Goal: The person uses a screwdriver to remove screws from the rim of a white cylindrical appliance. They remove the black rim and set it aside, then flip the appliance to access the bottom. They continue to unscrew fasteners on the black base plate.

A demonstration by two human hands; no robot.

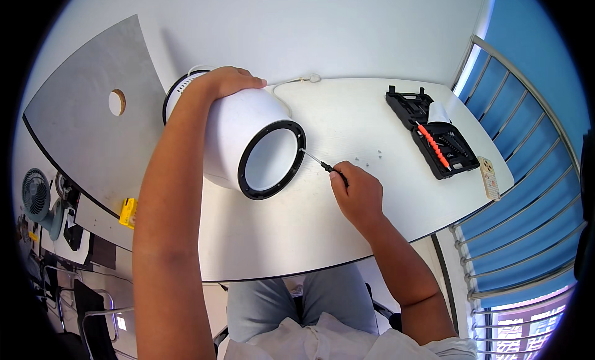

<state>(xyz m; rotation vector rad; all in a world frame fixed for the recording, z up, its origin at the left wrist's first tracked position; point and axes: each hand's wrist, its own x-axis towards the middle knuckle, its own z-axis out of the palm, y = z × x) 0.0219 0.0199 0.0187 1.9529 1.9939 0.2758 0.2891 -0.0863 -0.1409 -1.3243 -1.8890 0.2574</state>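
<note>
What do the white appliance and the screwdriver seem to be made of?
White appliance: smooth, even, satin-looking; probably plastic, though painted metal is possible. Screwdriver: thin, silvery shaft suggests polished steel; black handle, partly hidden, may be plastic.

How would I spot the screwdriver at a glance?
Find the big white drum on the table. At the right of its black ring, the screwdriver, thin silver shaft, black handle, slants into the right hand. It is the only tool held; other pieces lie in the black case.
</note>
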